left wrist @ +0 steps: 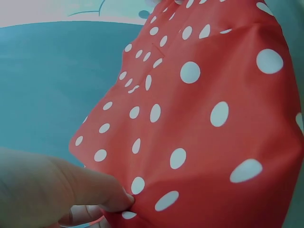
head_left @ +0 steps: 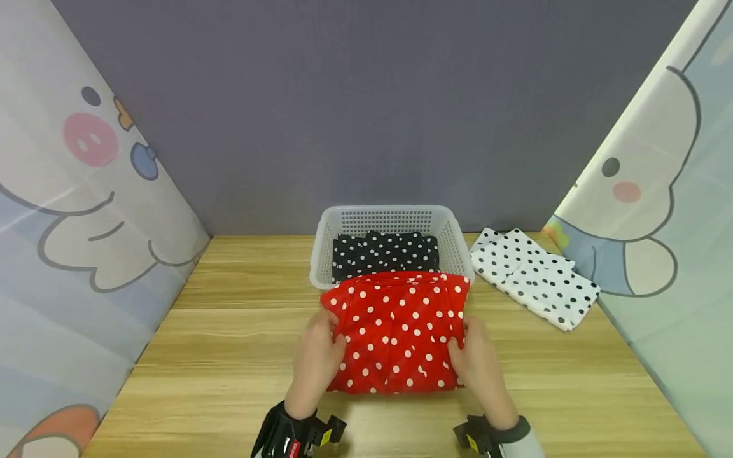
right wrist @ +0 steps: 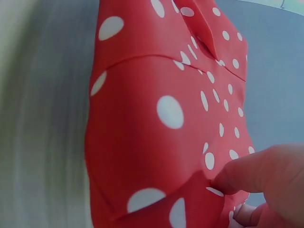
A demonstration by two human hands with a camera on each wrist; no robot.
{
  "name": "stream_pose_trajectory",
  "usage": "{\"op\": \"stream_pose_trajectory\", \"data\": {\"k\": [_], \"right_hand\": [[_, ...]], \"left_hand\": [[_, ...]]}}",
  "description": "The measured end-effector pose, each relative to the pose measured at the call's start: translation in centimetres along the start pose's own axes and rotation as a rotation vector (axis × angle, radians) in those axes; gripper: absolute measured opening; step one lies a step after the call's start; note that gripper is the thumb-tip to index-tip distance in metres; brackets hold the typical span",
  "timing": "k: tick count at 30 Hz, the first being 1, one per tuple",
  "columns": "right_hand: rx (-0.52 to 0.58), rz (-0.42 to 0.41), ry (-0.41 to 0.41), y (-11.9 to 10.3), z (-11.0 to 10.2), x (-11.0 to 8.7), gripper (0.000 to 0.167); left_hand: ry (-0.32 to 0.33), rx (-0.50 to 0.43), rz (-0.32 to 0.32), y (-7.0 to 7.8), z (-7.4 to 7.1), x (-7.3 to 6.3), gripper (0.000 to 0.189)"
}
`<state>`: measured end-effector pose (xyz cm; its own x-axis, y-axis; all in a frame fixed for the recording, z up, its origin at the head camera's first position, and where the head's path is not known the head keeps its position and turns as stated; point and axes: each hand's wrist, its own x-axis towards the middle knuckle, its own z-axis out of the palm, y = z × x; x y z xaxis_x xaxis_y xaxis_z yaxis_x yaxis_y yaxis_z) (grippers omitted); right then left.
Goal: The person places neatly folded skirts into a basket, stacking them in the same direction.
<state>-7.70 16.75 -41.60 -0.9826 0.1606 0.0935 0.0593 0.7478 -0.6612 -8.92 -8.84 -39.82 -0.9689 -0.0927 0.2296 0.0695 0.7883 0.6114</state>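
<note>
Together, a person's left hand (head_left: 318, 352), between eight and nine o'clock, and right hand (head_left: 474, 356), between three and four, pinch the opposite edges of a red cloth with white dots (head_left: 395, 346), thumbs over the near face. Creased and apparently folded, the cloth hangs over a wood-grain table (head_left: 229, 343) at the head view's centre, its top overlapping the near rim of a white plastic basket (head_left: 386, 221) at twelve o'clock; whether the two touch cannot be told. Inside the basket lies a black cloth with white dots (head_left: 383, 254), seemingly folded and already in place. By that reading the red piece is midway, folded but not yet set down, while a white cloth with black dots (head_left: 532, 280), between two and three o'clock, lies outside the basket, apparently left to deal with. No brand can be read: a small red label (head_left: 294, 449) on the left wrist's black camera mount (head_left: 280, 432) carries pale lettering too tiny to make out.
</note>
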Motion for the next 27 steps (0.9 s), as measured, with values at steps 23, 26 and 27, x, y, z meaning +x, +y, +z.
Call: {"op": "stream_pose_trajectory", "data": {"k": [23,26,27], "right_hand": [[-0.087,-0.243,0.070,-2.7,-2.2,6.6,0.042],[-0.080,-0.253,0.094,-3.0,-2.3,7.5,0.040],[-0.079,-0.252,0.102,-3.1,-2.3,7.9,0.039]], "left_hand": [[0.024,0.077,0.086,2.2,-2.0,7.2,0.022],[0.033,0.068,0.083,2.5,-2.0,8.2,0.020],[0.038,0.064,0.083,2.5,-2.0,8.5,0.020]]}}
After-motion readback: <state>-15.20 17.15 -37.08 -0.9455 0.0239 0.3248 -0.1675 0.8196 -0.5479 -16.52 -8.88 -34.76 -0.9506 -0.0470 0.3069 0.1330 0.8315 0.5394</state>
